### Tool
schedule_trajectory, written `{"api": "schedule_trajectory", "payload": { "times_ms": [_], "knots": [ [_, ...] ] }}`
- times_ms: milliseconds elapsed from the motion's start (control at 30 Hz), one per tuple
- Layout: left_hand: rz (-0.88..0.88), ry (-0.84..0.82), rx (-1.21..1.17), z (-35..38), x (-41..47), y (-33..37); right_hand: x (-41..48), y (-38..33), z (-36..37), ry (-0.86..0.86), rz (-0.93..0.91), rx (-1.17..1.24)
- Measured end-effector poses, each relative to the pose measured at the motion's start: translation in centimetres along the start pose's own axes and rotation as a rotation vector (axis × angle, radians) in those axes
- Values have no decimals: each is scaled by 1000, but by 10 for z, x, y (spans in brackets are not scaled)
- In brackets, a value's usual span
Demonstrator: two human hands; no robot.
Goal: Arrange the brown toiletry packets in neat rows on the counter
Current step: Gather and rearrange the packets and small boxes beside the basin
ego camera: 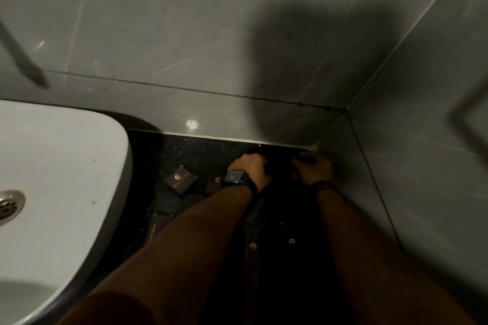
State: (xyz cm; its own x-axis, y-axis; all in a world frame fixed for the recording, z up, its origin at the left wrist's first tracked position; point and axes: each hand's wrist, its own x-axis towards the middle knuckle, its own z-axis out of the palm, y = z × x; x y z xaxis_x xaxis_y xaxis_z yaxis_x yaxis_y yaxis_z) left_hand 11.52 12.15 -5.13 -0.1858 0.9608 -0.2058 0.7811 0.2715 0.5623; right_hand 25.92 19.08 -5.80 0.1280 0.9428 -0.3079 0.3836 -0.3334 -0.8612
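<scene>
On the black counter (184,155), my left hand (248,167), with a watch on its wrist, and my right hand (315,169) sit close to the back wall in the right corner. Their fingers curl on the two ends of a long dark packet (280,155) lying along the wall; shadow hides its detail. A square brown packet (180,180) with a gold logo lies tilted to the left of my left hand. Another packet (217,181) is partly hidden by my wrist. Two long packets (252,247) (291,242) lie between my forearms, and one more packet (158,225) lies by the sink.
A white sink (66,166) with a metal drain (9,206) fills the left side and overhangs the counter. Grey tiled walls (237,47) close the counter at the back and on the right. The corner is in deep shadow.
</scene>
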Motion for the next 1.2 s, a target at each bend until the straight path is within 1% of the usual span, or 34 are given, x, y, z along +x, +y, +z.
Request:
{"api": "schedule_trajectory", "payload": {
  "times_ms": [33,67,100,200,267,333,400,467,567,633,1000,1200],
  "knots": [
    [0,10,2,-1,-4,1,-3,1,-1,-1,29,29],
    [-2,17,5,-2,-8,1,-5,3,-2,-7,40,3],
    [-3,21,9,-1,-11,1,-6,7,-2,-23,30,-72],
    [-12,23,26,3,-18,3,-14,22,-3,-119,-47,-431],
    [-12,13,35,7,-21,2,-18,30,-3,-189,-86,-628],
    [-10,-1,44,10,-22,0,-23,32,-4,-198,-105,-766],
    [-18,-8,50,13,-23,-3,-26,33,-5,-198,-120,-840],
    [-25,-13,57,15,-24,-5,-28,31,-5,-170,-157,-807],
    [-16,-17,48,18,-24,-6,-28,28,-7,-96,-179,-604],
    [-5,-19,42,20,-24,-4,-28,29,-10,-78,-180,-535],
    [16,-10,54,33,-22,-6,-30,45,-16,-150,-227,-547],
    [41,-21,38,31,-23,-10,-33,47,-16,-176,-198,-576]
  ]
}}
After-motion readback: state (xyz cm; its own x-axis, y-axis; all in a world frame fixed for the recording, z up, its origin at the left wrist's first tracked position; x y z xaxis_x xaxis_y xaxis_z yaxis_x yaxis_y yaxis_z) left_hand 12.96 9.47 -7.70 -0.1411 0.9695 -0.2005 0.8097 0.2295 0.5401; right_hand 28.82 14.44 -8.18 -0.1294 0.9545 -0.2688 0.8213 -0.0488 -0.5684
